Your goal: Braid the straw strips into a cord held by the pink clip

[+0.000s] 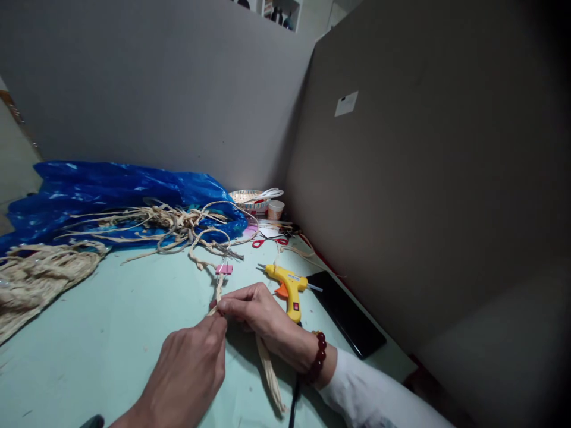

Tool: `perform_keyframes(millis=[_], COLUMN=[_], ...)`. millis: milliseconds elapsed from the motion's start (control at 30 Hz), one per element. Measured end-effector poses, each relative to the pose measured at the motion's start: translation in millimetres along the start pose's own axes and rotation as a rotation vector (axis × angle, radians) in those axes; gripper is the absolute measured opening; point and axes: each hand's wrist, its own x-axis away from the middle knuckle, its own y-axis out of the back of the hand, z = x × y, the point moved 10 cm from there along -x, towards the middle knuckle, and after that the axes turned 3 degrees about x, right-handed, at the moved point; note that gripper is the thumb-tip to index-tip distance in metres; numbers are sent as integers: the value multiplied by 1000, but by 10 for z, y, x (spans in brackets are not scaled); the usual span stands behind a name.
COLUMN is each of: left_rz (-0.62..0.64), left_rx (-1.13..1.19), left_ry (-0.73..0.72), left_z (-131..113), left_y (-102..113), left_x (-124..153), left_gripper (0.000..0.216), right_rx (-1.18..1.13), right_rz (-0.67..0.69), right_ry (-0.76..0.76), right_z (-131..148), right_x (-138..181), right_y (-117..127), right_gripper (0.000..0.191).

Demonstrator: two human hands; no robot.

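A pale braided straw cord [219, 288] runs toward me from a pink binder clip [224, 270]. My right hand [259, 315], with a dark red bead bracelet at the wrist, pinches the braid between thumb and forefinger. Close against it, my left hand [191, 362] is closed on the strands at the braid's near end; its fingertips are partly hidden. A loose flat strand [270, 377] hangs out below my right hand. Beyond the clip the finished braid [196, 252] curls back in a loop.
A yellow glue gun [289, 285] lies right of my hands, beside a black flat tray or device [350, 315]. Red-handled scissors [270, 241], a cup [275, 209] and a patterned basket [245, 196] are farther back. Straw strands [173, 220] lie on a blue plastic bag [120, 184]; woven straw [40, 279] is left.
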Motion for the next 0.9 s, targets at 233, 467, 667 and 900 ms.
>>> perform_keyframes(millis=[233,467,667,900], left_rz=[-259,38,58,-77], left_rx=[-22,852,884,459], left_ry=[76,99,77,114], left_z=[138,370,391,389], left_y=[500,108,78,318], left_x=[-17,-271,-291,-211], left_gripper=[40,27,25,29], right_rx=[54,236,561,864], right_rz=[-27,-7,-9,-76], right_ry=[40,117,203,306], right_z=[-20,57,213,398], right_x=[-44,-22,27,168], right_y=[28,15,5,-44], right_gripper=[18,22,24,29])
